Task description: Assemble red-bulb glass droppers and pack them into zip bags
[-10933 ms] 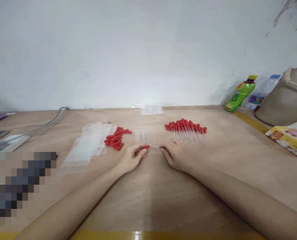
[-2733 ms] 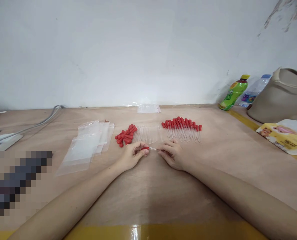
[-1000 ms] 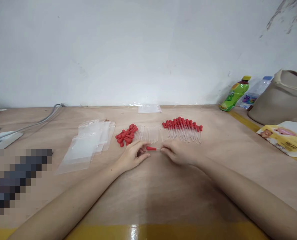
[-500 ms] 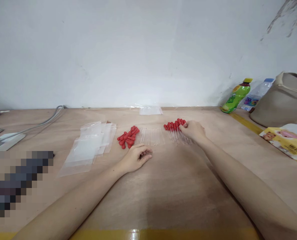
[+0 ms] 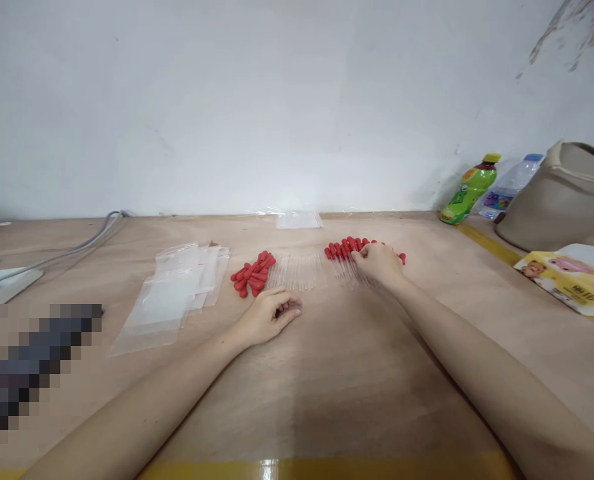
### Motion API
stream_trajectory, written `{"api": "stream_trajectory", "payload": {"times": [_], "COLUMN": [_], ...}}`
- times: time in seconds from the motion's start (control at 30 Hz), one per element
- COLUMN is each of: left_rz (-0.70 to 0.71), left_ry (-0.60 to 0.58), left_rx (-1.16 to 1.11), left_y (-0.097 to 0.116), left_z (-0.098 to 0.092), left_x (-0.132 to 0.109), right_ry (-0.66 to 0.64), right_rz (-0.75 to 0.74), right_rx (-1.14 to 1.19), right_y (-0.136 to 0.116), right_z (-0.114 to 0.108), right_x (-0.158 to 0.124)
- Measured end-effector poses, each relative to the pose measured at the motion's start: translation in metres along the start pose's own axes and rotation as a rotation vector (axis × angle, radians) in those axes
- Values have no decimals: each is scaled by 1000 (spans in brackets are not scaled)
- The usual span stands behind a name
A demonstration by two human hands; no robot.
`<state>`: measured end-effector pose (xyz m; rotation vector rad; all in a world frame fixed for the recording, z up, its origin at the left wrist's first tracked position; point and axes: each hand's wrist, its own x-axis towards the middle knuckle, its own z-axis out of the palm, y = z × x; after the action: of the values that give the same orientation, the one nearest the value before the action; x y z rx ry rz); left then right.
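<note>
- Right hand [image 5: 377,263]: reaches forward, palm down, onto the row of assembled droppers [image 5: 341,255]. Its fingers are bent over the red bulbs and hide the middle of the row, so it cannot be told whether they pinch one dropper or only press on the row
- Left hand [image 5: 273,316]: rests on its side on the desk [image 5: 327,387], fingers loosely curled toward the palm and nothing visible in them. It lies just short of the loose parts, apparently parked within easy reach
- Assembled droppers: laid side by side, bulbs toward the wall and glass tips toward the person, probably so that each can be taken by its tip end
- Glass tubes [image 5: 299,272]: a row of bare clear tubes between the droppers and the loose red bulbs [image 5: 253,273], which lie in a small heap touching the row's left end
- Plastic bags [image 5: 177,293]: clear bags fanned in an overlapping pile left of the bulbs, well apart from both hands. One more clear bag [image 5: 299,220] lies by the wall
- Surroundings: a grey cable [image 5: 84,245] at far left; at far right a green bottle [image 5: 469,189], a clear bottle [image 5: 509,183], a beige bag [image 5: 571,197] and a yellow packet [image 5: 571,279], all set back from the parts
</note>
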<state>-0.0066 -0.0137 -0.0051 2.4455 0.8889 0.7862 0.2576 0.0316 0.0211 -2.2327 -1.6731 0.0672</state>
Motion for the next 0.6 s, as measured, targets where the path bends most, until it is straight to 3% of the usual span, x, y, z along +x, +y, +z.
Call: {"api": "stream_trajectory", "payload": {"times": [0.23, 0.43, 0.6], "left_rz": [3, 5, 4], "left_ry": [-2, -2, -6], "left_rx": [6, 1, -10], "left_y": [0, 1, 2], "left_z": [0, 0, -1], "left_x": [0, 1, 1], "right_ry": [74, 26, -78], "right_rz": [-28, -248, -230], "right_rx": [25, 70, -110], "right_y": [-1, -35, -62], "right_z": [-1, 13, 21], "right_x": [-7, -27, -26]}}
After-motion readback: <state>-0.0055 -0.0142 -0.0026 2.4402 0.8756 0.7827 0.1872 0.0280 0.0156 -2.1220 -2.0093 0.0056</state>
